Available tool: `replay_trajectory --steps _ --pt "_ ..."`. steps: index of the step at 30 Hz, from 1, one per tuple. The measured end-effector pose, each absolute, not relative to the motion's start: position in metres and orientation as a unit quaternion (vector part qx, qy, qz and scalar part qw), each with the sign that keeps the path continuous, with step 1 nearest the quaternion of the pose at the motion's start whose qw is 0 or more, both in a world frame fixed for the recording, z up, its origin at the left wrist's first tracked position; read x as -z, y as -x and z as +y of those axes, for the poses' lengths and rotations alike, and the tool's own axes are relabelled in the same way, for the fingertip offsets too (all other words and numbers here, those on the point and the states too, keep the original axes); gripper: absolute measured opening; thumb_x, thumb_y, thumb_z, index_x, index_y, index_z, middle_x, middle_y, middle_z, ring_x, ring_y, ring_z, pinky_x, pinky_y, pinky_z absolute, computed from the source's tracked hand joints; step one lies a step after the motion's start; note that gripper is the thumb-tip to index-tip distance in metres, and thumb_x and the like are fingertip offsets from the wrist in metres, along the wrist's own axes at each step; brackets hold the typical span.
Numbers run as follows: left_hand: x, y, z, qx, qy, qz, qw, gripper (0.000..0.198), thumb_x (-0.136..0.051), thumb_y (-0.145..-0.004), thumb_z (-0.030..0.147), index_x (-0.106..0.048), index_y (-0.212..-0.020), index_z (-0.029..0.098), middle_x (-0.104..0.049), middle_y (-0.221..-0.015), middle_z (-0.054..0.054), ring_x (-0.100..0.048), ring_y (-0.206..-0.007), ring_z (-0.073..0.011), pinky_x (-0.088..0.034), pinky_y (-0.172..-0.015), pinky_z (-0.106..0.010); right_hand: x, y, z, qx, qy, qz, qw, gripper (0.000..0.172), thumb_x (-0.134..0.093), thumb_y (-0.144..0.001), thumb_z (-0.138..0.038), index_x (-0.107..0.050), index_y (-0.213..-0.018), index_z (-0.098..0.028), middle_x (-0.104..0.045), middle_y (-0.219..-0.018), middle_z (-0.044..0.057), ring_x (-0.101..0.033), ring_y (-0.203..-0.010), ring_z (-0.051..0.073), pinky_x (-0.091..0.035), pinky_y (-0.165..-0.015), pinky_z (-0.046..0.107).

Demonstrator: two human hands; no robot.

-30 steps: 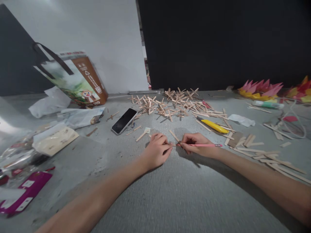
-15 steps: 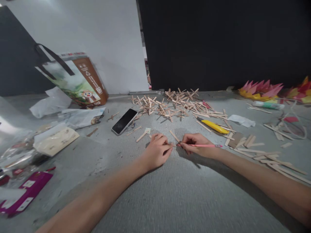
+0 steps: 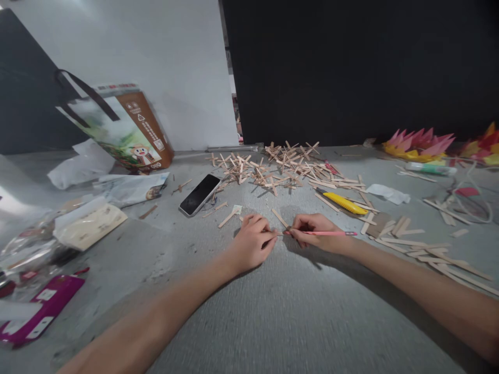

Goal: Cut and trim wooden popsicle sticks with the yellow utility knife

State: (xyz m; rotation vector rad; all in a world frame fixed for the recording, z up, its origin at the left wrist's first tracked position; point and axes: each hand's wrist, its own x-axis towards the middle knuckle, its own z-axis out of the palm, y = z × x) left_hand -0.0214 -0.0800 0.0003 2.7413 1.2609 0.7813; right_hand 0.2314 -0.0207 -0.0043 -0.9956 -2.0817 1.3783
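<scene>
My left hand (image 3: 255,243) rests on the grey surface (image 3: 234,322), its fingers pinched on the end of a small wooden stick (image 3: 280,234), most of which the fingers hide. Just to the right, my right hand (image 3: 317,232) grips a pink pencil (image 3: 331,233) lying almost level, its tip at the stick. One loose stick (image 3: 279,218) lies beyond, between the two hands. Farther back is a heap of wooden sticks (image 3: 273,169), many of them crossed. A yellow cutter (image 3: 345,202) lies to the right, beyond my right hand.
A black phone (image 3: 200,195) lies left of the heap. Farther left stand a printed bag (image 3: 132,130) and plastic packets (image 3: 89,226), with a purple packet (image 3: 49,306) nearer. More sticks (image 3: 440,254), a glue tube (image 3: 431,168) and pink paper petals (image 3: 419,143) are on the right.
</scene>
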Motion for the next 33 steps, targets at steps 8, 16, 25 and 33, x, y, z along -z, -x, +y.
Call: replay_trajectory --steps 8,16,25,33 --pt "-0.0007 0.0216 -0.0798 -0.249 -0.881 0.403 0.013 0.026 -0.056 -0.104 0.026 -0.080 -0.101 0.017 -0.061 -0.089 -0.007 -0.055 -0.099 -0.0228 -0.041 -0.100 -0.044 0.0072 -0.2319 -0.0192 -0.502 0.355 -0.755 0.228 0.035 -0.070 -0.092 -0.054 -0.063 -0.083 -0.021 -0.067 -0.061 0.001 -0.058 -0.053 0.012 -0.042 -0.050 0.023" --pt "0.0008 0.0222 -0.0792 -0.254 -0.880 0.400 0.013 0.025 -0.057 -0.104 0.025 -0.080 -0.101 0.017 -0.061 -0.090 -0.007 -0.055 -0.100 -0.0232 -0.040 -0.100 -0.044 0.0097 -0.2321 -0.0170 -0.514 0.355 -0.749 0.221 0.034 -0.069 -0.092 -0.054 -0.063 -0.084 -0.021 -0.067 -0.061 0.000 -0.059 -0.053 0.013 -0.043 -0.049 0.023" --pt "0.0016 0.0209 -0.0802 -0.258 -0.879 0.400 0.007 0.027 -0.056 -0.105 0.025 -0.081 -0.099 0.018 -0.061 -0.088 -0.006 -0.055 -0.098 -0.0226 -0.040 -0.100 -0.044 0.0113 -0.2353 -0.0183 -0.478 0.373 -0.749 0.267 0.035 -0.066 -0.095 -0.056 -0.065 -0.086 -0.021 -0.069 -0.063 0.001 -0.061 -0.056 0.014 -0.043 -0.051 0.025" --pt "0.0017 0.0213 -0.0794 -0.253 -0.876 0.409 0.021 0.020 -0.060 -0.101 0.022 -0.080 -0.106 0.018 -0.062 -0.093 -0.007 -0.056 -0.100 -0.0230 -0.042 -0.099 -0.044 0.0055 -0.2359 -0.0142 -0.408 0.401 -0.752 0.328 0.033 -0.064 -0.098 -0.054 -0.064 -0.087 -0.022 -0.068 -0.065 0.000 -0.060 -0.057 0.015 -0.042 -0.054 0.026"
